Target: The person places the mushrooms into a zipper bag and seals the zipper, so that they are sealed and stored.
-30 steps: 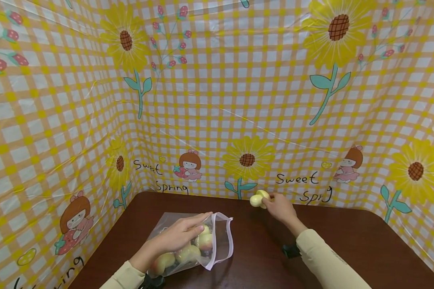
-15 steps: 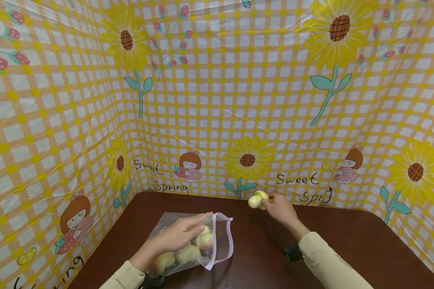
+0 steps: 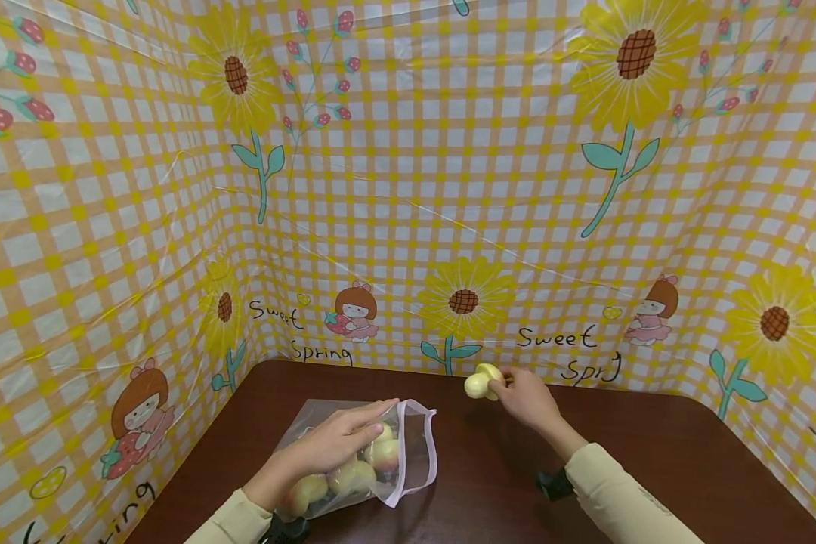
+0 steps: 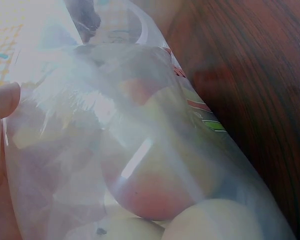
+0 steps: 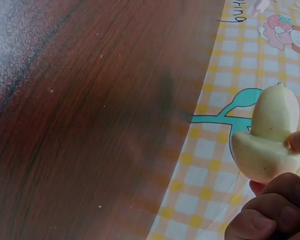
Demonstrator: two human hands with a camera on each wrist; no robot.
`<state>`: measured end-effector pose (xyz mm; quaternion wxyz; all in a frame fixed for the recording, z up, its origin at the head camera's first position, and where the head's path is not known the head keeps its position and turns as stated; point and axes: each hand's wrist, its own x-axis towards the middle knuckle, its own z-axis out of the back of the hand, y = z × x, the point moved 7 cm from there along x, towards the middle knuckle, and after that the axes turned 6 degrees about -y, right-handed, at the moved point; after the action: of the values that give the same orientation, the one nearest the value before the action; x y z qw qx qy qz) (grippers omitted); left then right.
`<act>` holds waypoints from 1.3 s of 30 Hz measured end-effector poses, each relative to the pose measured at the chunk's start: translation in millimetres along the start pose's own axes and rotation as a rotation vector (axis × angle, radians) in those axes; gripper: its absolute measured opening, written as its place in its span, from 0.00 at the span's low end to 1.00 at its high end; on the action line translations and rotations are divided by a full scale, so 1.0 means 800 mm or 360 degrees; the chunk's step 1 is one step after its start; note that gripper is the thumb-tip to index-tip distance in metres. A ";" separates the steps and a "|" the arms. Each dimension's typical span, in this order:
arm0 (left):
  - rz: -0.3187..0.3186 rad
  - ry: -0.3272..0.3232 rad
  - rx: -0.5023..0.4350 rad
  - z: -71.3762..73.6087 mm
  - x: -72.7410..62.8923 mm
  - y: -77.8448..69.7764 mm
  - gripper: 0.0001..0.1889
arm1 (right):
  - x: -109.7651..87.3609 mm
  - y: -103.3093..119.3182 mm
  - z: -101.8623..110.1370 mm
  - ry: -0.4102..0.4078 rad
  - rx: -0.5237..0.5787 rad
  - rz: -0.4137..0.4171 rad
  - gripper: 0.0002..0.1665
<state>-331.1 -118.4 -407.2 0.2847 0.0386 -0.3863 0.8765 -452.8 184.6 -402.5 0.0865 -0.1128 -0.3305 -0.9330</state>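
Note:
My right hand (image 3: 529, 396) pinches a smooth, pale yellow, two-lobed piece (image 3: 479, 384) between thumb and fingers, held over the back of the table. In the right wrist view the upper lobe of this piece (image 5: 276, 112) ends in a small pointed tip; its exact kind is unclear. With fingers extended, my left hand (image 3: 333, 440) rests on a see-through bag (image 3: 319, 414) lying on its side. Inside are several rounded yellow-green fruits (image 3: 353, 477), some with a red blush. One blushed fruit (image 4: 160, 165) shows large through the film in the left wrist view.
A white-edged mouth (image 3: 432, 446) of the bag gapes toward the right. The dark brown table (image 3: 476, 483) has rounded back corners. Checked sunflower cloth (image 3: 408, 189) hangs behind it and along both sides.
My right hand has shifted slightly down, still holding the pale yellow piece. The left hand and the bag have stayed in place.

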 end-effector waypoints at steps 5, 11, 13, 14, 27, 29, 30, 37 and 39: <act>0.0013 0.0000 0.0022 -0.001 0.000 0.001 0.27 | -0.007 0.002 0.000 0.0014 0.0008 -0.0017 0.26; 0.0018 0.0007 0.0008 -0.001 0.000 0.000 0.26 | -0.016 0.009 0.001 0.0009 0.0008 -0.0019 0.26; 0.0022 0.0010 0.0002 -0.002 0.000 0.000 0.26 | -0.020 0.012 0.001 0.0013 0.0013 -0.0020 0.26; 0.0026 0.0012 0.0002 -0.002 0.000 0.000 0.26 | -0.022 0.013 0.001 0.0021 0.0017 -0.0021 0.25; 0.0022 0.0026 0.0038 -0.004 0.000 -0.001 0.26 | -0.033 0.027 -0.002 -0.0010 -0.0004 0.0047 0.22; 0.0016 0.0025 0.0045 -0.004 0.001 -0.001 0.26 | -0.036 0.029 -0.001 -0.0014 -0.0013 0.0052 0.23; 0.0016 0.0025 0.0047 -0.004 0.001 0.000 0.26 | -0.037 0.031 -0.001 -0.0014 -0.0019 0.0053 0.23; 0.0011 0.0025 0.0038 -0.004 0.004 0.001 0.26 | -0.048 0.046 0.003 -0.0015 -0.0020 0.0101 0.22; 0.0011 0.0019 0.0042 -0.003 0.004 0.001 0.26 | -0.051 0.051 0.003 -0.0014 -0.0012 0.0122 0.22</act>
<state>-333.7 -115.5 -408.6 0.2834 0.0358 -0.3730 0.8828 -403.8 158.8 -387.2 0.1203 -0.1299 -0.3227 -0.9298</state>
